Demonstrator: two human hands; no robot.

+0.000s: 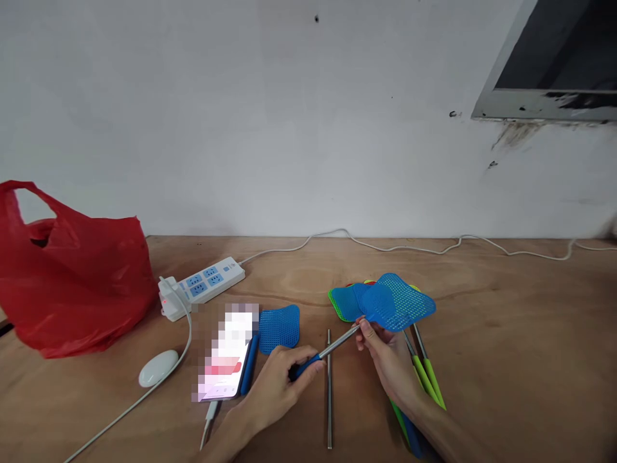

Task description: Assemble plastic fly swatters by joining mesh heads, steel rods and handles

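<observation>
Wooden worktop point(525, 347): left hand point(277, 388) grip closed round blue handle point(305, 366), right hand point(389, 360) pinching blue mesh head point(400, 302) at its neck, white cable point(342, 229) along far edge.

One red bag point(81, 283) stands at the left edge of the surface point(530, 334), with one power strip point(224, 280), one white oval object point(158, 368) and one phone point(224, 366). One white cord point(409, 248) follows the back edge. One lone mesh head point(279, 328) lies apart; the pile of heads point(402, 303) has at least three, overlap hiding the total. At least two blue handles point(249, 365), two green handles point(434, 382) and one loose metal rod point(330, 392) show.
</observation>
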